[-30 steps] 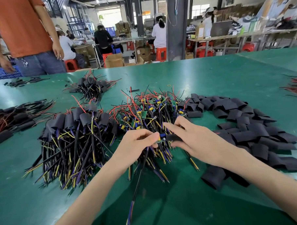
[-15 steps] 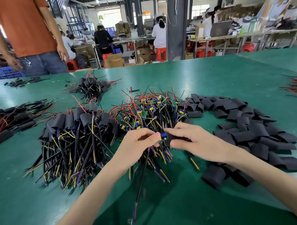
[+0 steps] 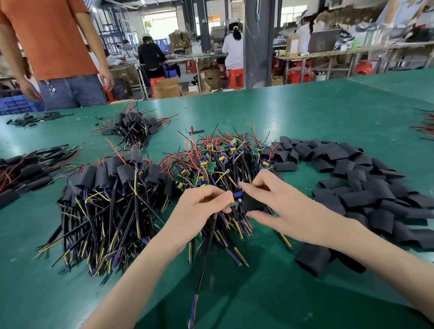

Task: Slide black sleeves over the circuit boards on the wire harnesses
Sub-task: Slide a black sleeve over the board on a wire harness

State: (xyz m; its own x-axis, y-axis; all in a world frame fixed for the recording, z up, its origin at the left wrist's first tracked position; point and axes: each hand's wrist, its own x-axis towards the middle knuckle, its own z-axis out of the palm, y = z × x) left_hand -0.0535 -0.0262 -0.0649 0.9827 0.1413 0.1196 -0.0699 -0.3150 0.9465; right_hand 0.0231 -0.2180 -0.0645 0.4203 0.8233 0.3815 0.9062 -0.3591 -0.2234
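Above table (image 3: 308,110), left hand (image 3: 200,209) pinches board (image 3: 235,199); right hand (image 3: 282,206), seemingly, sleeve (image 3: 251,202).

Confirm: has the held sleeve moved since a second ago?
No, not visibly. The sleeve sits in the same place against the loose sleeve pile, its mouth still at the board in the left hand.
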